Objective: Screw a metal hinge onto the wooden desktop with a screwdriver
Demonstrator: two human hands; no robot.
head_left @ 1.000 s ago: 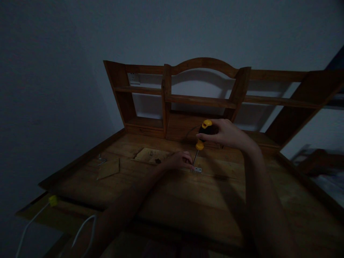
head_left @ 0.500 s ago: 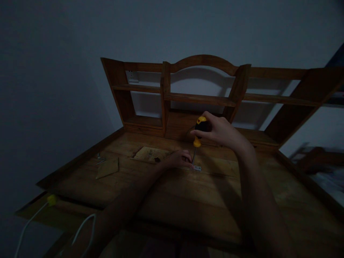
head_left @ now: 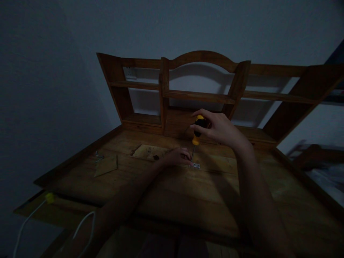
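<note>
We pinch the screwdriver (head_left: 199,126) by its black and yellow handle, between the thumb and fingers of our right hand (head_left: 221,128). It leans slightly, handle up, and its thin shaft runs down to the left end of a small metal bracket (head_left: 196,166), which lies on the wooden desk (head_left: 166,190) in front of us. Our left hand (head_left: 177,156) rests low over the desk with its fingers curled and its fingertips close together at that same end of the bracket, right beside the screwdriver's tip. We cannot tell whether those fingertips pinch something small, as the spot is dark and partly hidden.

Just beyond our left hand and to its left, a pale, rough patch (head_left: 147,152) with dark marks shows on the desk. Farther left lies a flat, angular piece (head_left: 106,166), with some small metal parts (head_left: 98,156) close by its far corner. At the near left, a yellow block (head_left: 49,197) sits at the end of a white cord (head_left: 25,225), and a loop of white cord shows over our left forearm.

A wooden shelf unit (head_left: 200,96) with an arched top stands along the back of the desk, against the wall (head_left: 172,28), where an outlet (head_left: 131,73) shows through its left opening.
</note>
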